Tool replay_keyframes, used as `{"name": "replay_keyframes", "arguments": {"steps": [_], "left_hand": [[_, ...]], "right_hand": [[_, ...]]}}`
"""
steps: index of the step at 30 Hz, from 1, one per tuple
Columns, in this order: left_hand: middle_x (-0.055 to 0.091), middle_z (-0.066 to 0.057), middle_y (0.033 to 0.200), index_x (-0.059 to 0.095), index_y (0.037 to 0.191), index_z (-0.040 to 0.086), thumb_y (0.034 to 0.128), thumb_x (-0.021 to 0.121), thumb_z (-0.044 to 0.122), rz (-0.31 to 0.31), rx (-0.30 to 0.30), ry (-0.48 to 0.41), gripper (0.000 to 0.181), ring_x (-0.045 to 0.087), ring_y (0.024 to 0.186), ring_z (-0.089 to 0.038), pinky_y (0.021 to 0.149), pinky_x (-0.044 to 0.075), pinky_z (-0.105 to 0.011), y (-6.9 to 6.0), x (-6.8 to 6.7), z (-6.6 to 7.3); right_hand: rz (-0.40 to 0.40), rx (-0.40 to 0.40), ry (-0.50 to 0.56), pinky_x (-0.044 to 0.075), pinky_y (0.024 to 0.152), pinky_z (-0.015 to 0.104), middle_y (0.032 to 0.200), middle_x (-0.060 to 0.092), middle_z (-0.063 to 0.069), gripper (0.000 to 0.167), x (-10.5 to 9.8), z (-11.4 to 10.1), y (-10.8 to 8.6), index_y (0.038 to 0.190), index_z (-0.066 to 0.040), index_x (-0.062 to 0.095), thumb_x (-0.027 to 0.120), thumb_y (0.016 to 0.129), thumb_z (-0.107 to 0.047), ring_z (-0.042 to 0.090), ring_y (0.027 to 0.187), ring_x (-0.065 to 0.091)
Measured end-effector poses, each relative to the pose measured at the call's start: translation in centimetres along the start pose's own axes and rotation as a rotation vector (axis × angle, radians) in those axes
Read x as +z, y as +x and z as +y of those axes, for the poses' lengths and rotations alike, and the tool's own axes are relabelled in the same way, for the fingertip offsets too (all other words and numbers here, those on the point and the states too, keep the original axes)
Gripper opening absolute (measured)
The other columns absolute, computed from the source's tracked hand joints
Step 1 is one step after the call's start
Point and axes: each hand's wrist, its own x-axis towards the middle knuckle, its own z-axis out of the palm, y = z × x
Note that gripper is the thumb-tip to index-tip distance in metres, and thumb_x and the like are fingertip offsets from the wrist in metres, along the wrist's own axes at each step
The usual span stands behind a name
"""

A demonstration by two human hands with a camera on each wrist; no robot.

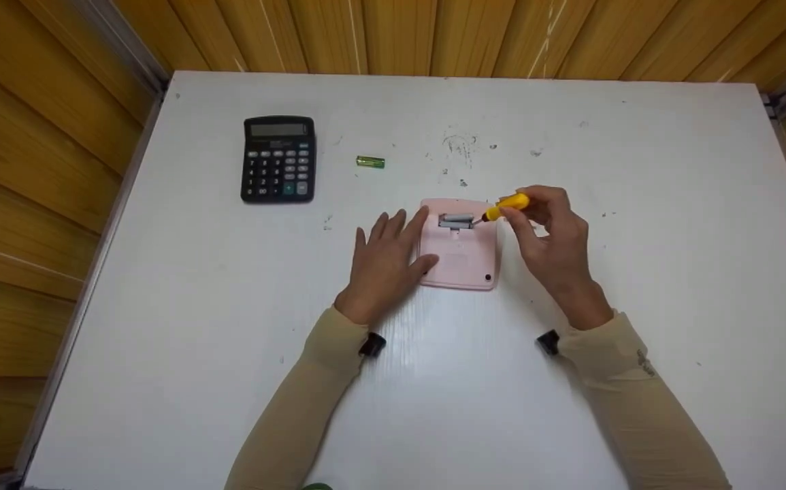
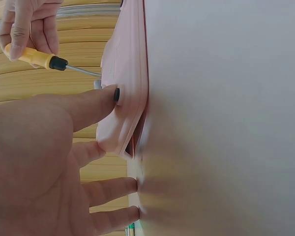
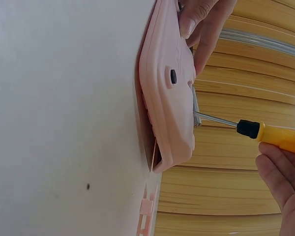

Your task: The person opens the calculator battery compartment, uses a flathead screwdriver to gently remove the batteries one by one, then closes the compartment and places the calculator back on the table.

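A pink device (image 1: 457,262), shaped like a calculator, lies back side up with its battery compartment uncovered. Grey batteries (image 1: 457,219) show in that compartment, one looking slightly raised. The left hand (image 1: 382,269) steadies the device from its left side, thumb and index finger touching it, other fingers spread with tips on the table. Between thumb and fingers, the right hand (image 1: 556,245) pinches the yellow handle of a screwdriver (image 1: 512,203). Its metal shaft (image 3: 219,119) reaches the right end of the batteries; the exact contact at the tip is too small to tell.
A black calculator (image 1: 278,163) lies face up on the white table (image 1: 195,306), far left. Right of it is a green battery (image 1: 370,162). A small pink plastic piece (image 3: 146,206) lies beyond the device in the right wrist view. Wood-look panels (image 1: 399,34) border the table.
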Motion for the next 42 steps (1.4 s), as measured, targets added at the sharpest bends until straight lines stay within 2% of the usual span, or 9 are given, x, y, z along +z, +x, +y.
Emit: {"name": "replay_keyframes", "arguments": {"steps": [5,10,17,23,30,37,42], "left_hand": [[0.033,-0.01,0.171,0.027,0.171,0.03,0.1058,0.061,0.051,-0.002,-0.003,-0.01,0.076,0.023,0.159,-0.037,0.123,0.012,-0.069,0.0,0.1,0.0],[0.033,-0.011,0.171,0.027,0.171,0.03,0.106,0.061,0.051,-0.005,-0.003,-0.011,0.076,0.023,0.159,-0.037,0.123,0.013,-0.069,0.0,0.1,-0.1],[0.034,-0.011,0.171,0.026,0.171,0.029,0.1063,0.061,0.051,-0.006,0.002,0.004,0.076,0.025,0.159,-0.038,0.122,0.015,-0.07,-0.1,-0.1,-0.2],[0.034,-0.012,0.17,0.026,0.171,0.028,0.1064,0.061,0.051,-0.003,0.005,0.0,0.076,0.025,0.158,-0.038,0.122,0.016,-0.07,-0.1,-0.1,-0.2],[0.035,-0.014,0.17,0.027,0.171,0.027,0.106,0.062,0.051,0.005,0.02,-0.008,0.077,0.025,0.158,-0.04,0.121,0.016,-0.071,-0.1,-0.1,-0.2],[0.035,-0.013,0.17,0.027,0.171,0.028,0.1064,0.061,0.051,0.003,0.016,-0.01,0.076,0.025,0.158,-0.039,0.122,0.015,-0.07,-0.1,-0.1,-0.2],[0.035,-0.012,0.17,0.026,0.171,0.028,0.1064,0.061,0.051,0.006,0.016,0.002,0.076,0.025,0.158,-0.038,0.122,0.016,-0.07,-0.1,-0.1,-0.1]], "right_hand": [[0.02,0.074,0.044,0.056,0.09,0.02,0.113,0.072,0.02,0.034,-0.2,0.5,-0.2,0.122,0.011,0.055,0.074,0.093,0.012,0.021,0.096,0.074],[0.06,0.21,0.188,0.057,0.091,0.024,0.114,0.072,0.02,0.03,-0.5,1.6,-0.5,0.124,0.01,0.053,0.068,0.099,0.009,0.014,0.098,0.073],[0.108,0.384,0.373,0.059,0.092,0.032,0.118,0.068,0.019,0.03,-1.0,3.3,-1.2,0.129,0.002,0.051,0.066,0.103,0.0,0.027,0.107,0.073],[0.13,0.484,0.469,0.058,0.093,0.034,0.122,0.067,0.021,0.03,-1.1,4.4,-1.6,0.13,-0.001,0.049,0.065,0.106,-0.007,0.028,0.108,0.074],[0.176,0.523,0.576,0.058,0.093,0.037,0.119,0.063,0.026,0.028,-1.0,4.7,-1.9,0.129,0.0,0.047,0.063,0.106,-0.005,0.031,0.107,0.074],[0.197,0.511,0.581,0.058,0.093,0.037,0.119,0.063,0.025,0.026,-0.9,4.6,-1.9,0.128,-0.002,0.047,0.061,0.107,-0.005,0.03,0.108,0.074],[0.191,0.482,0.527,0.058,0.094,0.037,0.118,0.064,0.024,0.027,-0.9,4.2,-1.7,0.129,-0.001,0.047,0.062,0.106,-0.005,0.032,0.11,0.073]]}}
